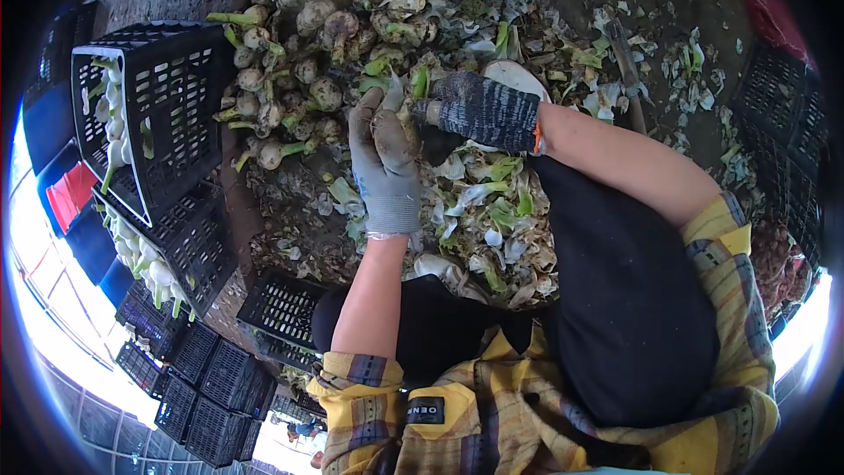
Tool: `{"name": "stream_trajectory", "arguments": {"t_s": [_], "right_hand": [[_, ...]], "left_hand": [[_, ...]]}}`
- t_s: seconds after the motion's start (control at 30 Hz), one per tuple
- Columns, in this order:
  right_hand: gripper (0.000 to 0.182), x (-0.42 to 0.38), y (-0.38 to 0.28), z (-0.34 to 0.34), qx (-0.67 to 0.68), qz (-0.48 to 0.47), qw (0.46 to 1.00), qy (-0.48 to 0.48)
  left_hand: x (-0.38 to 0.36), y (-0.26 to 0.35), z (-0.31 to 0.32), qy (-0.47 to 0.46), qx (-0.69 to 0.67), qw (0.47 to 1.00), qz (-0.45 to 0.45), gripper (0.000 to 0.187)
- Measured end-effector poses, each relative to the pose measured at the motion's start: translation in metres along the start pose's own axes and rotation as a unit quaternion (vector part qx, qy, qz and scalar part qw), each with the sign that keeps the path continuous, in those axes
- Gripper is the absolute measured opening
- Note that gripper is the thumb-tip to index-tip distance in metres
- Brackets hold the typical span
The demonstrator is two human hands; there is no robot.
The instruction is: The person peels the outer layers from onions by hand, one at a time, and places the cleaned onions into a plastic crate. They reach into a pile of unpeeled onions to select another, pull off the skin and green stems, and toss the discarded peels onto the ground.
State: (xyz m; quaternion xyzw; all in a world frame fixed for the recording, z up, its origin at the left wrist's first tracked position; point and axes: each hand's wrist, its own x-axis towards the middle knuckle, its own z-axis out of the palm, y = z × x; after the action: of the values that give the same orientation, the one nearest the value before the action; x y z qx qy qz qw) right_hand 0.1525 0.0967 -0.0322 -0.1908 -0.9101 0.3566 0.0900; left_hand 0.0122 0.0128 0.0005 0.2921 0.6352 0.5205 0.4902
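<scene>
My left hand, in a grey coated glove, is curled around a garlic bulb; only a pale part of it shows between the fingers. Close against it on the right is my right hand, in a dark striped knit glove with its fingers bent inward. Whatever those fingers hold is hidden in shadow. Just beyond both hands lies a heap of soil-stained garlic bulbs with short green stems. Peeled skins and leaf scraps cover the ground below the hands and between my legs.
At left, a black plastic crate with pale cleaned bulbs stands tilted in view, another crate beside it. More crates are stacked at lower left and at the right edge. A long stick-like piece lies at upper right.
</scene>
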Motion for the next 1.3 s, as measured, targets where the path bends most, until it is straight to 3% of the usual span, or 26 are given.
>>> {"name": "stream_trajectory", "arguments": {"t_s": [0.07, 0.1, 0.17, 0.23, 0.3, 0.37, 0.43, 0.5, 0.6, 0.7, 0.77, 0.83, 0.87, 0.97, 1.07, 1.17, 1.23, 1.3], "right_hand": [[0.022, 0.0, -0.001, -0.006, -0.042, 0.0, 0.995, -0.087], [0.022, 0.0, 0.0, -0.005, -0.028, -0.003, 0.997, -0.078], [0.017, 0.001, 0.003, 0.006, 0.001, -0.018, 1.0, 0.006], [0.016, 0.002, 0.008, 0.022, 0.028, -0.039, 0.987, 0.155], [0.016, 0.003, 0.005, 0.022, 0.053, -0.021, 0.984, 0.166], [0.017, 0.005, 0.004, 0.025, 0.075, 0.022, 0.982, 0.173], [0.017, 0.007, 0.004, 0.036, 0.096, 0.091, 0.975, 0.177], [0.017, 0.008, 0.001, 0.027, 0.083, 0.105, 0.983, 0.127], [0.018, 0.007, 0.005, 0.021, -0.007, 0.084, 0.994, 0.074], [0.019, 0.004, 0.007, 0.018, -0.088, 0.042, 0.992, 0.086], [0.017, 0.003, 0.007, 0.018, -0.102, 0.034, 0.989, 0.102], [0.015, 0.008, -0.002, 0.022, 0.089, 0.18, 0.963, 0.179], [0.014, 0.011, -0.005, 0.022, 0.183, 0.249, 0.927, 0.214], [0.015, 0.002, 0.004, 0.018, -0.097, 0.062, 0.987, 0.11], [0.022, 0.004, 0.004, 0.016, -0.01, 0.116, 0.985, 0.126], [0.019, 0.002, 0.001, 0.008, 0.03, 0.087, 0.979, 0.184], [0.017, 0.005, -0.008, -0.002, 0.173, 0.163, 0.958, 0.161], [0.014, 0.005, -0.008, -0.003, 0.143, 0.147, 0.967, 0.151]], "left_hand": [[0.001, -0.003, -0.002, 0.005, 0.002, 1.0, 0.002, 0.032], [0.002, -0.005, -0.003, 0.007, 0.002, 1.0, 0.003, 0.033], [0.003, -0.006, -0.004, 0.024, 0.007, 0.999, -0.02, 0.033], [0.007, -0.012, -0.006, 0.042, 0.014, 0.999, -0.014, 0.033], [0.013, -0.017, -0.008, 0.061, 0.025, 0.998, 0.02, 0.033], [0.015, -0.005, -0.016, 0.028, -0.034, 0.985, -0.164, 0.039], [0.014, 0.005, -0.017, -0.003, -0.114, 0.955, -0.273, 0.043], [0.011, 0.009, -0.016, -0.031, -0.214, 0.926, -0.309, 0.047], [0.009, 0.011, 0.005, 0.047, -0.044, 0.981, -0.183, 0.05], [0.006, -0.002, 0.008, 0.03, 0.108, 0.994, 0.004, 0.058], [0.007, -0.003, 0.0, 0.035, -0.034, 0.984, -0.173, 0.047], [0.014, -0.003, -0.014, -0.006, -0.219, 0.92, -0.325, 0.047], [0.013, 0.006, -0.008, 0.0, -0.212, 0.922, -0.325, 0.047], [0.012, -0.001, -0.008, 0.031, -0.114, 0.952, -0.281, 0.044], [0.007, -0.01, 0.001, 0.063, 0.005, 0.989, -0.135, 0.041], [0.016, -0.007, -0.013, 0.011, -0.248, 0.925, -0.286, 0.041], [0.016, -0.008, -0.018, -0.022, -0.282, 0.906, -0.314, 0.039], [0.017, -0.007, -0.019, -0.058, -0.315, 0.884, -0.34, 0.037]]}}
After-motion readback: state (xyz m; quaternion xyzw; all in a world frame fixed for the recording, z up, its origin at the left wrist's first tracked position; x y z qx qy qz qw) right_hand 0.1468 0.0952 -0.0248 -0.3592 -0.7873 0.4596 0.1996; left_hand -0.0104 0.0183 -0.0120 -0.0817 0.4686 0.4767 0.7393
